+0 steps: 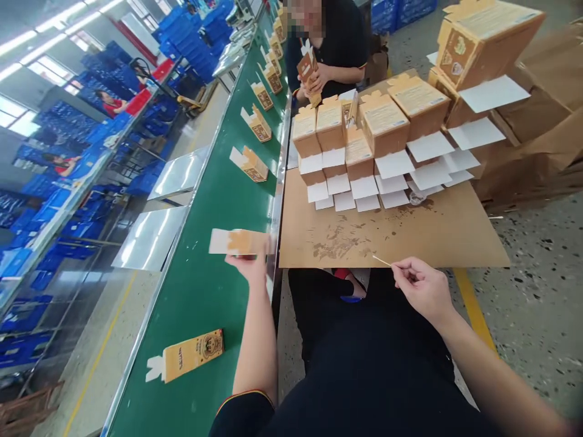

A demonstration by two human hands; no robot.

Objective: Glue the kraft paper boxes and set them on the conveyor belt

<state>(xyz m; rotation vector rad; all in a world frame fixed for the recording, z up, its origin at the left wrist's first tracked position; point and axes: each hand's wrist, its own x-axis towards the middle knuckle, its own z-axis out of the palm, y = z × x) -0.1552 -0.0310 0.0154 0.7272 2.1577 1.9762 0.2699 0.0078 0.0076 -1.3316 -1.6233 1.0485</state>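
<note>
My left hand (249, 266) grips a small printed carton (246, 241) from below, over the near edge of the green conveyor belt (204, 291). The carton's white flap sticks out to the left, and motion blurs it. Between thumb and fingers of my right hand (421, 288) is a thin stick, a cotton swab (381, 261), its pale tip pointing left over the front edge of the brown cardboard sheet (432, 237). Dark smears mark that sheet. Another carton (194, 357) lies on the belt, left of my left forearm.
Open-flapped cartons (385, 124) are stacked at the back of the cardboard sheet. Several cartons (250, 162) stand along the belt farther away. Across the sheet, a co-worker (344, 48) holds a carton (308, 73). Metal tables (150, 240) stand left of the belt.
</note>
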